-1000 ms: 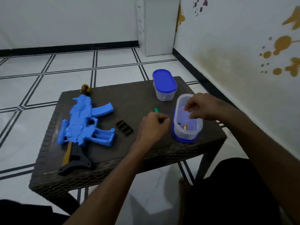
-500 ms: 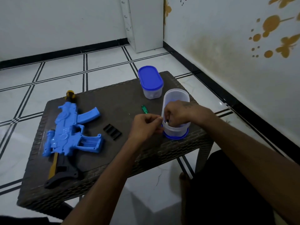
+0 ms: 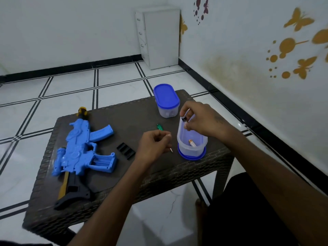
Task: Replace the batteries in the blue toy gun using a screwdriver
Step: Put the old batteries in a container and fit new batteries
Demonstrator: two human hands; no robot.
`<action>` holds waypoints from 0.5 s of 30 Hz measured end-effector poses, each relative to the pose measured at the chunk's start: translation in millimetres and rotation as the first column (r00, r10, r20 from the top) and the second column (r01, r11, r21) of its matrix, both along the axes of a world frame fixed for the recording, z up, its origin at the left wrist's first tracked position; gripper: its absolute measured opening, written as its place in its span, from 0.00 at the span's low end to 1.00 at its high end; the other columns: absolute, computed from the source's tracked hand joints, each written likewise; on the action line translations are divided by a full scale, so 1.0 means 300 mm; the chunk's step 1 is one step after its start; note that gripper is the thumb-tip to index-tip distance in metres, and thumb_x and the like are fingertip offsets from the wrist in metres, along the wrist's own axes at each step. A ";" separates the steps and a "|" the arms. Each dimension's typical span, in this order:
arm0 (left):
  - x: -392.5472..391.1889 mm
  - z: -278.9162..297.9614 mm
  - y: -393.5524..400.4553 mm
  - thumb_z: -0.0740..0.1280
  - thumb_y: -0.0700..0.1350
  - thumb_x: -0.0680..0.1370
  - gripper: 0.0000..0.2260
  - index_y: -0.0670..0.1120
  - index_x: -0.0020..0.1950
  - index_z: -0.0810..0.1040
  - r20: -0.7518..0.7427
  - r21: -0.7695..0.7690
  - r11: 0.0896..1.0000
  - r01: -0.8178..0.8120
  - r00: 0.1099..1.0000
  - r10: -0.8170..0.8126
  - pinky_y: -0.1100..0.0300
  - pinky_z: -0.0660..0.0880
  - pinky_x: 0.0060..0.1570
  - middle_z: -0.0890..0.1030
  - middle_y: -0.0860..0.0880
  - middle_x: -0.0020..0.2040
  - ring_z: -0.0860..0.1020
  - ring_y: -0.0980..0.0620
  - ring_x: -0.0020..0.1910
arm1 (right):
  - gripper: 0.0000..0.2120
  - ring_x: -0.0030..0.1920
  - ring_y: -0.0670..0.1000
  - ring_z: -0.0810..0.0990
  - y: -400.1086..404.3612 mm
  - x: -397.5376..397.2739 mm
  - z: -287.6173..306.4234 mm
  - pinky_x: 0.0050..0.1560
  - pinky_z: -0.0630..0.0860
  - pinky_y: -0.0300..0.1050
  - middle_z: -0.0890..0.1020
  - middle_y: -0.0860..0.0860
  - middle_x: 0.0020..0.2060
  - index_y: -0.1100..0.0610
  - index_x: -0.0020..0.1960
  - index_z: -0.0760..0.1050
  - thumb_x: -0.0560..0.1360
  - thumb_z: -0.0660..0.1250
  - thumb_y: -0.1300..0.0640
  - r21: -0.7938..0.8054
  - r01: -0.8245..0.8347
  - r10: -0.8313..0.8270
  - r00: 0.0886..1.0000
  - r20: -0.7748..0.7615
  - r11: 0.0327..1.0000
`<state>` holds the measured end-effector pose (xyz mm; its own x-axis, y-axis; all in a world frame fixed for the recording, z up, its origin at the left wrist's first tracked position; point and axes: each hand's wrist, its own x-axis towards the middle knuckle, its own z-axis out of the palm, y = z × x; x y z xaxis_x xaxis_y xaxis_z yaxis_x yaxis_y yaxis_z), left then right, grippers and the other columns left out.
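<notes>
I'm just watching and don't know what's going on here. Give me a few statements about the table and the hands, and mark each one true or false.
1. The right hand pinches a battery at the rim of the open container. True.
2. The blue toy gun is held in the left hand. False: it lies on the table, apart from both hands.
3. Both plastic containers have their lids on. False: only the far container is covered by a blue lid; the near one is open and stands on its lid.
4. A small black cover lies on the table between the gun and the left hand. True.
5. Another battery lies inside the open container. True.
</notes>
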<state>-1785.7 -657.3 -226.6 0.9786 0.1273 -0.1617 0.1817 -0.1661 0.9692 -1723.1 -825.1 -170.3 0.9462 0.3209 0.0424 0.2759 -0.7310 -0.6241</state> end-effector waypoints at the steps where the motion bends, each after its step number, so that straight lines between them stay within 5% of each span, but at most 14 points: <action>1: -0.004 0.003 0.011 0.66 0.41 0.80 0.08 0.40 0.56 0.82 0.007 -0.005 1.000 -0.005 1.000 0.005 0.65 0.78 0.39 0.84 0.45 0.44 0.81 0.55 0.39 | 0.14 0.44 0.48 0.82 0.007 -0.011 0.018 0.38 0.79 0.38 0.81 0.50 0.46 0.55 0.53 0.76 0.72 0.74 0.65 0.054 0.000 0.000 1.000 0.002 0.999; 6: -0.048 0.026 0.120 0.66 0.40 0.80 0.08 0.40 0.55 0.82 0.069 -0.031 0.995 -0.093 0.993 0.095 0.66 0.77 0.36 0.84 0.44 0.45 0.80 0.54 0.39 | 0.10 0.42 0.56 0.82 0.078 -0.079 0.070 0.46 0.84 0.49 0.79 0.60 0.47 0.58 0.54 0.80 0.75 0.70 0.68 0.364 -0.153 0.205 0.973 -0.108 0.919; 11: -0.122 0.016 0.322 0.68 0.40 0.78 0.05 0.46 0.51 0.83 0.162 0.097 0.962 -0.255 0.958 0.237 0.58 0.80 0.42 0.85 0.47 0.43 0.82 0.52 0.41 | 0.15 0.47 0.57 0.81 0.219 -0.120 0.025 0.49 0.84 0.50 0.79 0.60 0.49 0.57 0.61 0.78 0.77 0.67 0.68 0.295 -0.268 0.315 0.941 -0.123 0.917; 15: -0.192 -0.012 0.522 0.71 0.42 0.75 0.06 0.52 0.48 0.84 0.228 0.344 0.862 -0.372 0.924 0.307 0.56 0.79 0.51 0.85 0.55 0.45 0.82 0.58 0.46 | 0.11 0.43 0.55 0.84 0.355 -0.132 -0.032 0.42 0.84 0.49 0.83 0.56 0.44 0.56 0.52 0.78 0.72 0.75 0.62 0.275 -0.247 0.290 0.949 -0.127 0.929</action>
